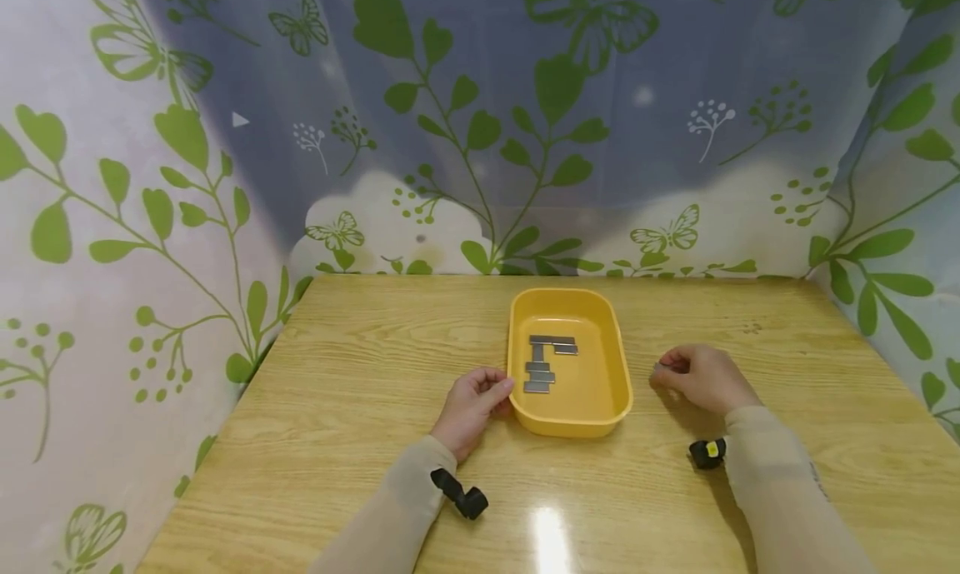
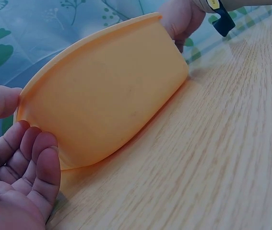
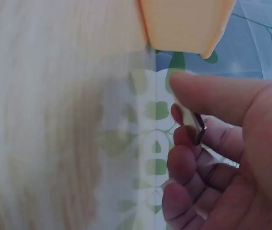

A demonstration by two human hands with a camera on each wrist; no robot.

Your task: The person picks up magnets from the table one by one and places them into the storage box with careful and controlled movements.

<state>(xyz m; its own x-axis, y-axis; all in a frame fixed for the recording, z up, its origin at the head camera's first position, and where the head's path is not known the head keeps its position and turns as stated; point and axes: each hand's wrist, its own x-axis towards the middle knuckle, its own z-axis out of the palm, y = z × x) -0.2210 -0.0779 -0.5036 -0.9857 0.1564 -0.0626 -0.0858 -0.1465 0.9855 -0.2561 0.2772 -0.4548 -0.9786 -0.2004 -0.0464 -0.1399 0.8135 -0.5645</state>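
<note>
A yellow plastic tub (image 1: pixel 570 428) stands on the table, with several small flat grey metal bars (image 1: pixel 540 377) lying on its floor towards the left. My left hand (image 1: pixel 474 407) holds the tub at its near left side. In the left wrist view the thumb (image 2: pixel 4 101) meets the rim and the curled fingers (image 2: pixel 47 167) lie against the outer wall. To the right of the tub, my right hand (image 1: pixel 705 378) pinches one small grey metal bar (image 1: pixel 658 369). The right wrist view shows this bar (image 3: pixel 199 129) between thumb and fingers, partly hidden by them.
The wood-grain table (image 1: pixel 360 374) extends around the tub on every side. A patterned cloth (image 1: pixel 450 141) with leaves and butterflies hangs behind the table and at both sides. Black wrist straps with small cameras (image 1: pixel 707 453) sit on both forearms.
</note>
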